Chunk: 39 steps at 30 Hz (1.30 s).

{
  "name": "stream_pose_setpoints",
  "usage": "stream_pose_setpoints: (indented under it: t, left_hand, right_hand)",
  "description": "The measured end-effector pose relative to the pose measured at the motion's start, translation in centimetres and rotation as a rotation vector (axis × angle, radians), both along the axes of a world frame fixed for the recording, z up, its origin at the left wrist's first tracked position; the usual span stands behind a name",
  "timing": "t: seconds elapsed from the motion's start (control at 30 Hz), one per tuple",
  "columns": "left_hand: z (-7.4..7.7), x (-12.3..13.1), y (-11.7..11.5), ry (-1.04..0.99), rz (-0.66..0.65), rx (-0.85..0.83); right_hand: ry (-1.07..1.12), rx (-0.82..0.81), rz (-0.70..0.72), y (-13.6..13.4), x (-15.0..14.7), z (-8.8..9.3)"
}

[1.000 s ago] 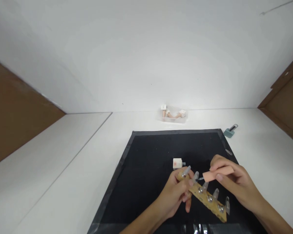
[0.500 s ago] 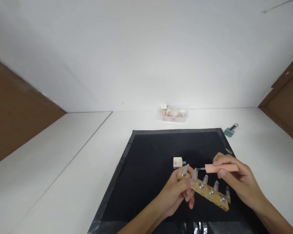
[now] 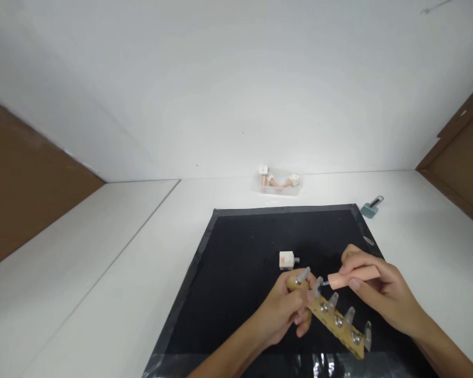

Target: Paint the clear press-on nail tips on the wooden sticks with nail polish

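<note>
White surface under a black mat, wooden strip of clear nail tips held above it in left hand — fingers wrapped round the near end. Right hand pinching a peach brush cap, bristle touching the second tip. Best kept steady: strip braced, light strokes base to point — open bottle just beyond, within reach for reloading.

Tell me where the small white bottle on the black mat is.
In the head view, the small white bottle lies on the black mat, right of center, just beyond the left hand and the wooden nail holder.
</note>
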State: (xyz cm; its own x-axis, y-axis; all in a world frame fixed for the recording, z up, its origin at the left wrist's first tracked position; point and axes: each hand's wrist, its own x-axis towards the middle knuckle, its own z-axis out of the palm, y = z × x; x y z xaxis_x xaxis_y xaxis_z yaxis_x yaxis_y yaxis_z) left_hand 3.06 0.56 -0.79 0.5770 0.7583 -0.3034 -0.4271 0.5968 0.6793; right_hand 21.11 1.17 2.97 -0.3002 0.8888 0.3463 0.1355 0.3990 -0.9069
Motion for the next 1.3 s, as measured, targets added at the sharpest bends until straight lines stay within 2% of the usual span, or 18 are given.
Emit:
stream_pose_setpoints:
  t: [0.2,0.33,0.47,0.63,0.77,0.87,1.0,1.17,1.3]
  left_hand:
    - [-0.22,-0.28,-0.04,0.017,0.003,-0.004]
    - [-0.22,-0.30,0.11,0.021,-0.007,-0.008]
    - [-0.29,-0.19,0.23,0.001,-0.024,-0.008]
    - [-0.32,-0.27,0.14,-0.007,-0.014,-0.040]
    - [-0.20,-0.44,0.05,-0.022,-0.010,-0.038]
    - [-0.25,-0.40,0.07,-0.033,-0.018,-0.030]
    - [-0.48,-0.20,0.13,-0.025,-0.034,-0.027]
    - [-0.60,-0.19,0.04,-0.011,-0.041,-0.016]
    - [-0.67,-0.34,-0.08,0.003,-0.052,-0.002]
  right_hand:
    - [0.003,0.013,-0.066,-0.24,0.10,-0.02]
    - [0.057,0.006,0.018,-0.23,0.00,0.28]
    - [-0.005,0.028,0.063,-0.04,-0.10,0.25]
    - [-0.058,0.112,-0.008,-0.03,-0.11,-0.01]
    - [-0.017,0.092,-0.064,-0.20,-0.13,0.15]
    - [0.038,0.061,-0.002,-0.29,-0.11,0.28]
    - [-0.003,0.042,0.065,-0.24,0.00,0.17]
    - [-0.063,0.104,-0.016,0.06,0.03,-0.05]
    - [0.002,0.114,-0.074,0.11,0.04,-0.39]
